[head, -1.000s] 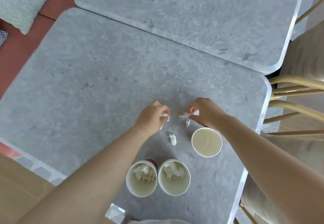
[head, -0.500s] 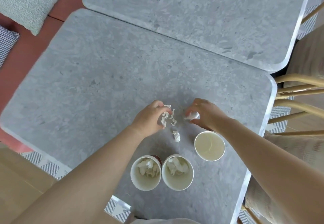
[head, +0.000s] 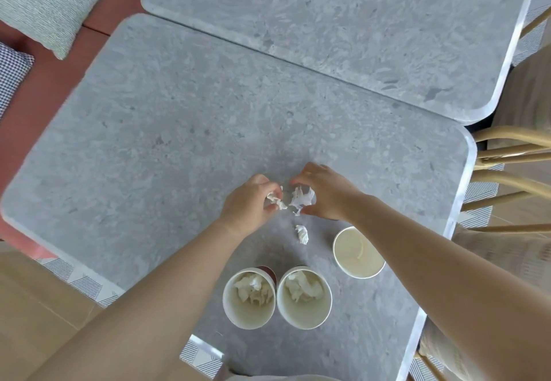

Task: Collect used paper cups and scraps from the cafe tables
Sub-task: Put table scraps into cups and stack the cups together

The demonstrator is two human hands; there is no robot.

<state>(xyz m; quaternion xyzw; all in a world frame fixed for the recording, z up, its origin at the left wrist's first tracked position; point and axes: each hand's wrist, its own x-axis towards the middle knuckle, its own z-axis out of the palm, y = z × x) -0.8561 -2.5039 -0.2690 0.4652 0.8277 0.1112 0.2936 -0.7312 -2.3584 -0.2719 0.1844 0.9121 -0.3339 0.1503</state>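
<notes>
Three paper cups stand near the front of the grey stone table. The left cup and the middle cup each hold crumpled white paper. The right cup stands apart and looks empty. My left hand pinches a small white paper scrap. My right hand is closed on a bigger crumpled scrap, fingertips almost touching the left hand's. One loose scrap lies on the table just below the hands.
A second grey table butts against the far edge. Wooden chairs stand along the right side. Cushions lie on a red bench at the far left. Wooden floor shows at lower left.
Both hands have drawn together and gathered the scattered scraps between them. The right hand now holds a larger wad. The lower scrap has stayed on the table.
</notes>
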